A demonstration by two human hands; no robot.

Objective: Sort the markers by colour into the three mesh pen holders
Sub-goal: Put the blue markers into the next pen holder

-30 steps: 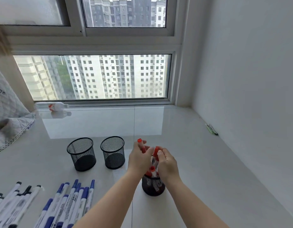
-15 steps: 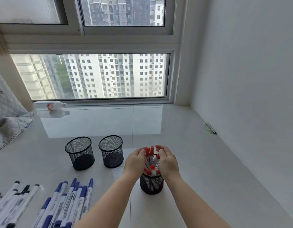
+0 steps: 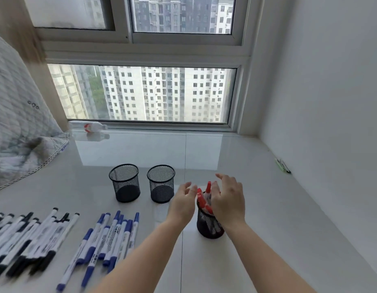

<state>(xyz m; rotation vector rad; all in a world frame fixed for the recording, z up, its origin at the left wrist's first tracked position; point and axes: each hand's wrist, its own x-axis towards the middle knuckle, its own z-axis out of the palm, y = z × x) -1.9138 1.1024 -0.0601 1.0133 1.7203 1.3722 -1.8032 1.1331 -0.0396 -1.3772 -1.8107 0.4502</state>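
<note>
White glossy floor (image 3: 236, 149) runs up to the window. From the head camera I see my left hand (image 3: 182, 205) and right hand (image 3: 228, 200) flanking the holder (image 3: 208, 226) of red markers (image 3: 201, 199), fingers spread and relaxed, gripping nothing. Left of my fingers stand two empty holders (image 3: 124, 182); nearer me lie blue markers (image 3: 111, 240) and black markers (image 3: 28, 237).
</note>
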